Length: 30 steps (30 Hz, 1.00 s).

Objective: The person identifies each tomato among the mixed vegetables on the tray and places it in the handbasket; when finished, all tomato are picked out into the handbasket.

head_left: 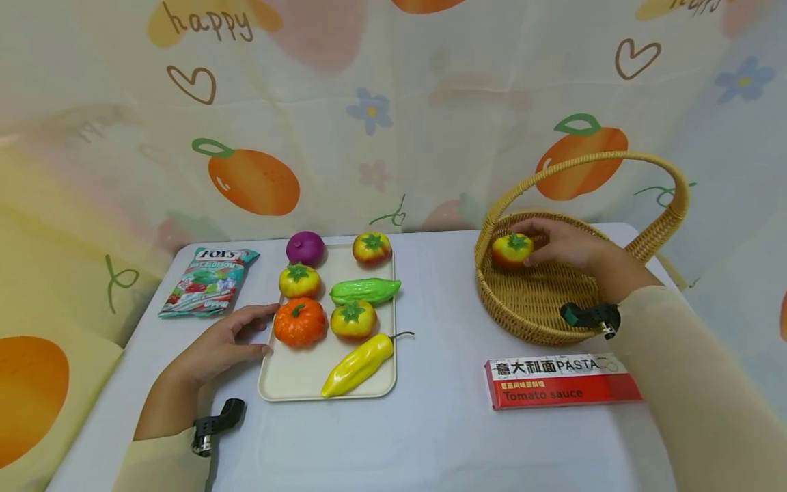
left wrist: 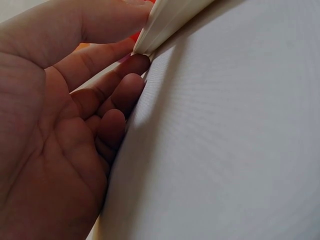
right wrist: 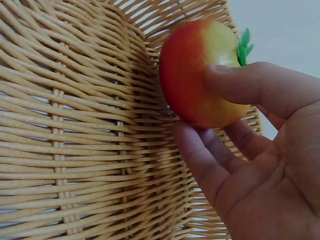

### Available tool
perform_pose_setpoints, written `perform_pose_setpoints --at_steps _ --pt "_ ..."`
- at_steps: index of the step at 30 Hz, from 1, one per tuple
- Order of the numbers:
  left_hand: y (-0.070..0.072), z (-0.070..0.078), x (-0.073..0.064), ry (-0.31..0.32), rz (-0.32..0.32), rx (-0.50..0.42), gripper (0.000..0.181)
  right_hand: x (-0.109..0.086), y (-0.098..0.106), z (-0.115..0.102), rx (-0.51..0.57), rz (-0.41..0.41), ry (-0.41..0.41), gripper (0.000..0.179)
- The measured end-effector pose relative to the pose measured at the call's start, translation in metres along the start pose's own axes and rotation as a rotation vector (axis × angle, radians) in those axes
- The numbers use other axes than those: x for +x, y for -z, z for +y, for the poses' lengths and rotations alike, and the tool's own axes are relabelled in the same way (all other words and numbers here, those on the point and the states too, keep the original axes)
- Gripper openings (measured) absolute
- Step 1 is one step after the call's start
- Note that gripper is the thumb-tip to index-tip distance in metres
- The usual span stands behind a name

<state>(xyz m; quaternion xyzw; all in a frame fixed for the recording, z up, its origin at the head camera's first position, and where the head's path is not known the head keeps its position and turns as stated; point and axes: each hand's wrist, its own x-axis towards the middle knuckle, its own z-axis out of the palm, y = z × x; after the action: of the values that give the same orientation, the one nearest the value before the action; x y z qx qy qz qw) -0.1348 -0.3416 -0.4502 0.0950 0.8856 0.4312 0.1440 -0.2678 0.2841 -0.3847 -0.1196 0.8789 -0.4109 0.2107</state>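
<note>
My right hand (head_left: 562, 242) holds a red-and-yellow toy tomato (right wrist: 190, 75) with a green leafy top between thumb and fingers, inside the wicker basket (head_left: 537, 336). In the right wrist view the tomato is close to the woven wall. My left hand (head_left: 224, 345) is at the left edge of a cream tray (head_left: 289, 383), its fingertips at the rim and thumb apart from the fingers. Nearest to it on the tray lies an orange toy pumpkin (head_left: 299, 322). Around that are two similar tomatoes (head_left: 353, 320), a green bumpy gourd (head_left: 365, 292) and a yellow pepper (head_left: 359, 365).
At the tray's far end are a purple onion (head_left: 305, 248) and another tomato (head_left: 371, 249). A candy bag (head_left: 209, 282) lies left of the tray. A red pasta box (head_left: 562, 383) is in front of the basket, whose tall handle (head_left: 584, 161) arches over it. A printed cloth hangs behind.
</note>
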Motion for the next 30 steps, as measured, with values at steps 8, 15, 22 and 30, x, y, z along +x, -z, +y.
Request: perform_pose_setpoints --at_steps 8,15,22,30 --pt "0.000 0.001 0.000 0.005 -0.008 -0.002 0.073 0.003 -0.006 0.006 -0.008 -0.016 0.005 0.064" --pt "0.000 0.000 0.001 0.004 -0.006 0.001 0.073 0.006 -0.007 0.009 0.008 -0.012 0.013 0.065" --pt "0.002 -0.001 0.002 0.005 -0.009 0.005 0.072 0.006 -0.008 0.011 0.043 0.005 0.011 0.067" --pt "0.002 0.000 0.001 0.015 -0.006 0.005 0.073 0.007 -0.009 0.012 0.029 0.007 0.019 0.069"
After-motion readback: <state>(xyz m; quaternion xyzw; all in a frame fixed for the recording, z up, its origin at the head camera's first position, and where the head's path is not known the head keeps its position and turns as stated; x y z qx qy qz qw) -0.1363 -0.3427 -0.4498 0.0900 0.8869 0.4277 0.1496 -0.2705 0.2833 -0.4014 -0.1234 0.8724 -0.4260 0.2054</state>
